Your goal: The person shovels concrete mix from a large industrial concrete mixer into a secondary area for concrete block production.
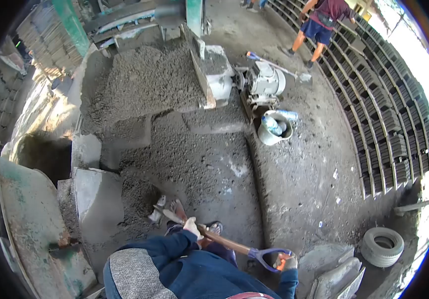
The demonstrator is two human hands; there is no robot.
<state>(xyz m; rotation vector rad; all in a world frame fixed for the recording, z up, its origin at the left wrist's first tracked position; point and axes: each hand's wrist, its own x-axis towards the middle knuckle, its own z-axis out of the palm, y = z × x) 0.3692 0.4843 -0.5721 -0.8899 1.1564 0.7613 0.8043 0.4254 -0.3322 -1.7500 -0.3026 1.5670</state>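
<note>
The fingers of the left hand (pixel 192 227) are curled round the wooden pole of a shovel (pixel 232 244). The fingers of the right hand (pixel 287 261) look closed on the blue handle (pixel 255 253) at the top end, with a bit of orange showing there; they are too small to tell one by one.

The shovel lies across the front of the person, low down, between the body and the grey dirt (pixel 139 192). Its far end is close to a bare foot (pixel 177 207), and the blade is hard to make out.

The pole looks stiff and strong, not a thing that breaks easily. The shovel alone is likely not too heavy, but wet, lumpy dirt would make the far end heavy. Dust or mud could make the wood a bit slippery. The best places to hold are the blue handle, with one whole hand, and low on the pole, with the other hand. That way the low hand can lift and the top hand can turn.
</note>
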